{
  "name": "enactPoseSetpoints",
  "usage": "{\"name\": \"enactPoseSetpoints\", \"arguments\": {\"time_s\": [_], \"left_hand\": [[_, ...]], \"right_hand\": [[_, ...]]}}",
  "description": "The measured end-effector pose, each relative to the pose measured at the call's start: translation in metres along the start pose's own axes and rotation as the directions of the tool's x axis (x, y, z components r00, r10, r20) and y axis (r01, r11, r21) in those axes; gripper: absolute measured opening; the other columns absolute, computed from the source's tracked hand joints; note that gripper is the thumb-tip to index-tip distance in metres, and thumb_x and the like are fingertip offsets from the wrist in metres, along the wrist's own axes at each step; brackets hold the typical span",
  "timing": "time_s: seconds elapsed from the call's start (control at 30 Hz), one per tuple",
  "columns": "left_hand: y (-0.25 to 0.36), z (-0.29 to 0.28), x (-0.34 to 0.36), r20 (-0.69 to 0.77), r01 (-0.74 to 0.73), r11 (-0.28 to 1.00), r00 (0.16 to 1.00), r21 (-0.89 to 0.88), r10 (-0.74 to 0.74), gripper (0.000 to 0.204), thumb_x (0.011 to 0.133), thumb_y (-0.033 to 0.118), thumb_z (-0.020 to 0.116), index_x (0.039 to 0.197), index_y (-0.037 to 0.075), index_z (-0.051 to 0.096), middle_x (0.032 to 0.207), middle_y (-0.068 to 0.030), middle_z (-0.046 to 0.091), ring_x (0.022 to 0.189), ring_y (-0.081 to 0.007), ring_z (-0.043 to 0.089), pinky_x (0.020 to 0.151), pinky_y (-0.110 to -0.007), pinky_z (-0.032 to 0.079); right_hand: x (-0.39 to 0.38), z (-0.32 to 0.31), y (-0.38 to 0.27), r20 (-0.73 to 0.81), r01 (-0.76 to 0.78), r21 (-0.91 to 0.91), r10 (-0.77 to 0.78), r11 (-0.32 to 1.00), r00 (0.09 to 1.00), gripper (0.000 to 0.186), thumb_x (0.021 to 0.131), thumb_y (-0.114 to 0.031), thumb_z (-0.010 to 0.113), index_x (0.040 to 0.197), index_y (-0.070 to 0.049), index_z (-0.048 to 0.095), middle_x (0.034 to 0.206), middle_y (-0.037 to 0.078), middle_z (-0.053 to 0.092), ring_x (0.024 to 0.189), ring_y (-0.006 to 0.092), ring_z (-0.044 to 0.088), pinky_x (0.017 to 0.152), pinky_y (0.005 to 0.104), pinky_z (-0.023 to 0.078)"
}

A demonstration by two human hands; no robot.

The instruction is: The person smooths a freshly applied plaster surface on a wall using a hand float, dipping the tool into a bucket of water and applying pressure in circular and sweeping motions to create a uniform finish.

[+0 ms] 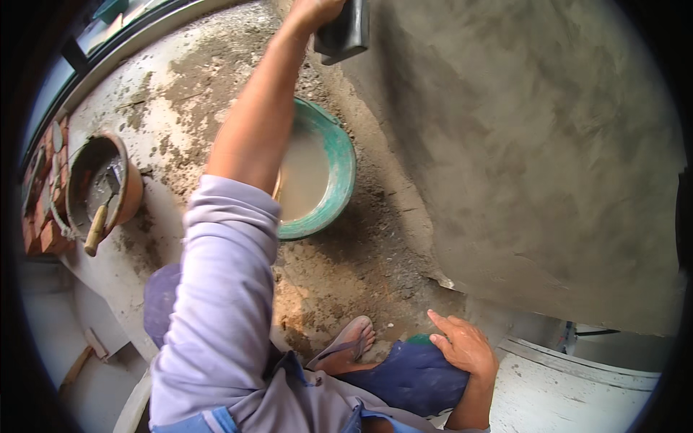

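At the upper edge my left hand [316,10] grips a dark, flat-faced plastering float [345,32], partly cut off by the frame. The float is by the left edge of a wet grey plastered surface [534,144]. My right hand [465,346] is beside my bent knee, its fingers stretched out and nothing in them. Beneath my left forearm stands a green basin [339,173] of cloudy water [303,173]; the arm hides its left side.
An orange-brown bucket [130,187] at the left holds a trowel with a wooden handle [95,229]. Red bricks [54,238] lie beyond it. Mortar crumbs cover the floor [180,94]. My sandalled foot [350,345] is below the basin. A white curved surface [563,390] is at the lower right.
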State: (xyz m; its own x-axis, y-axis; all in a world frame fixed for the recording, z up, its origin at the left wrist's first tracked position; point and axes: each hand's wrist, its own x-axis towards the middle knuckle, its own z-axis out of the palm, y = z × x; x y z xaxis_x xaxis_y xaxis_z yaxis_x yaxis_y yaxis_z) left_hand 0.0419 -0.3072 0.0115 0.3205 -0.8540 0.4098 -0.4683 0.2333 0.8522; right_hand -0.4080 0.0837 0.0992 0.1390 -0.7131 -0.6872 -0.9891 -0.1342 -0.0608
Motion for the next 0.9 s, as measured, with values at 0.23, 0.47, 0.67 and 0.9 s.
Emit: {"name": "enactPoseSetpoints", "arguments": {"time_s": [0.23,0.47,0.67,0.9], "left_hand": [[0.098,-0.08,-0.116,0.891,-0.456,0.779,0.353,0.43,-0.285,0.04,0.078,0.033,0.076,0.115,0.015,0.076,0.095,-0.0141,0.077,0.096,-0.0272,0.073,0.085,-0.043,0.058],[-0.022,-0.028,-0.212,0.901,-0.768,0.481,0.414,0.422,-0.129,0.024,0.088,0.022,0.061,0.097,0.007,0.077,0.101,-0.0147,0.075,0.088,-0.0337,0.073,0.079,-0.044,0.059],[0.001,-0.046,-0.217,0.859,-0.562,0.661,0.426,0.498,-0.285,0.028,0.09,0.018,0.058,0.101,0.001,0.077,0.097,-0.0198,0.076,0.091,-0.0357,0.076,0.083,-0.045,0.061],[0.085,-0.043,-0.178,0.387,-0.251,0.948,0.908,0.196,0.161,0.037,0.103,0.025,0.052,0.131,0.001,0.055,0.111,-0.0304,0.068,0.097,-0.0433,0.07,0.085,-0.051,0.056]], "right_hand": [[0.0,-0.022,-0.033,-0.208,0.319,0.011,-0.31,0.948,0.928,0.056,0.086,-0.013,0.074,0.14,-0.009,0.061,0.097,0.013,0.065,0.093,0.033,0.062,0.084,0.0437,0.05],[0.006,-0.035,-0.061,-0.21,0.475,-0.011,-0.467,0.88,0.859,0.055,0.088,-0.016,0.073,0.141,-0.008,0.061,0.105,0.013,0.068,0.096,0.0333,0.063,0.087,0.0425,0.052],[0.003,-0.031,-0.049,-0.204,0.405,0.001,-0.396,0.914,0.895,0.054,0.091,-0.021,0.072,0.143,-0.013,0.059,0.097,0.01,0.065,0.094,0.0317,0.062,0.086,0.0429,0.051],[-0.003,-0.031,-0.04,-0.227,0.416,0.04,-0.397,0.908,0.889,0.053,0.091,-0.022,0.072,0.142,-0.015,0.06,0.095,0.01,0.064,0.094,0.032,0.061,0.085,0.044,0.051]]}}
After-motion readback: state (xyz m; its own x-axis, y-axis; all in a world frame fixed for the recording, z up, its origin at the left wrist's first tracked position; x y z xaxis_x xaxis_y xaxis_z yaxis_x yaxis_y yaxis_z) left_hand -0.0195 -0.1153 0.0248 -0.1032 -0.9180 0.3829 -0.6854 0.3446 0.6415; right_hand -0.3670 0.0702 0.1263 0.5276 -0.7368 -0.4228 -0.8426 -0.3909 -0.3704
